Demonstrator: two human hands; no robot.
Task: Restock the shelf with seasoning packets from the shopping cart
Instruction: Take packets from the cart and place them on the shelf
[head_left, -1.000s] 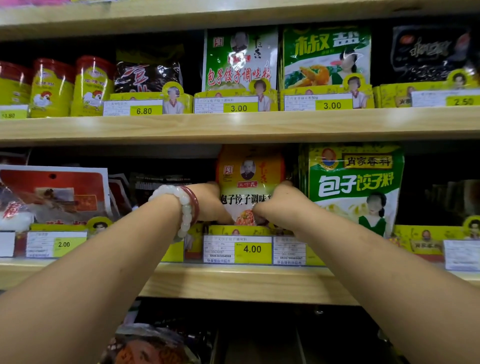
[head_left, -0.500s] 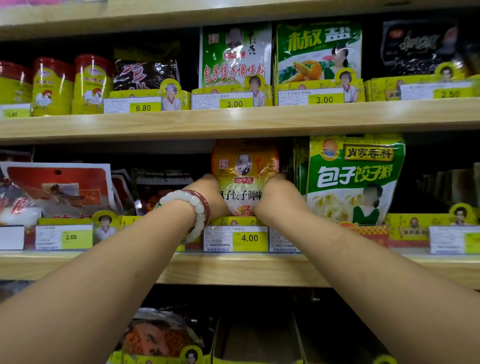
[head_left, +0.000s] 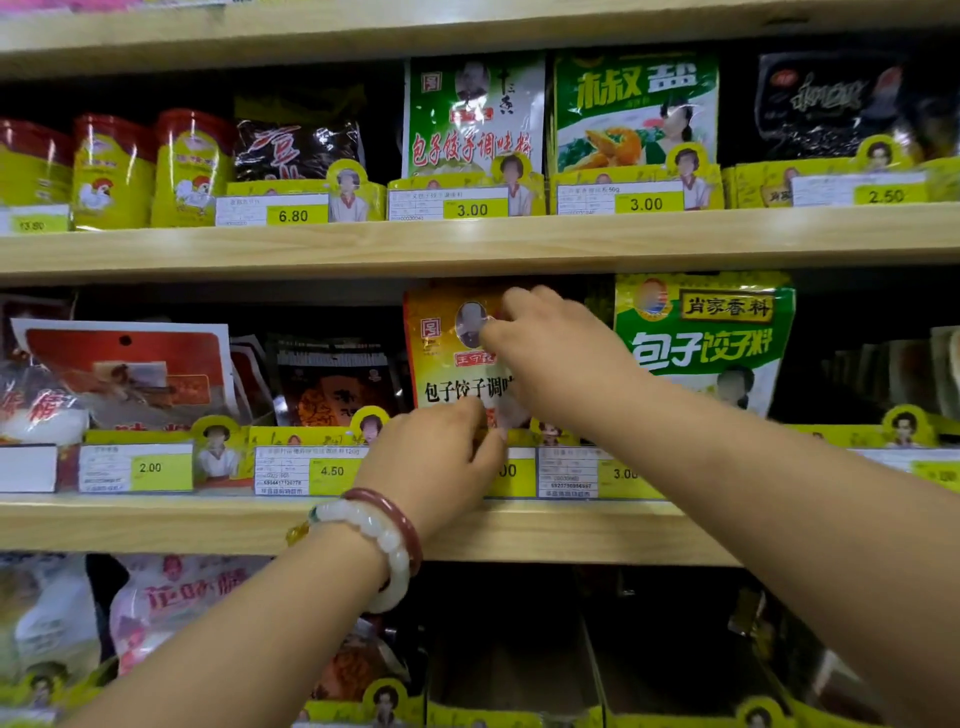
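Head view shows our orange seasoning packet (head_left: 452, 353) standing upright on the middle shelf (head_left: 156, 525) beside the green packet (head_left: 706, 332); our right hand (head_left: 550, 353) touches its face, its grip blurred beyond telling, while our left hand (head_left: 431, 462) hangs below, loosely curled, holding nothing. We judge this packet placed; the cart is unseen.

Orange-yellow seasoning packet (head_left: 452, 353), black lettering, red seal, frame centre; green-and-white packet (head_left: 701, 332), yellow banner, to its right; pale wood-grain shelf (head_left: 519, 244); yellow price tags (head_left: 293, 214), black numerals; yellow red-lidded canisters (head_left: 111, 171), rooster motif, upper left; white-bead and dark-red bracelets (head_left: 382, 535).
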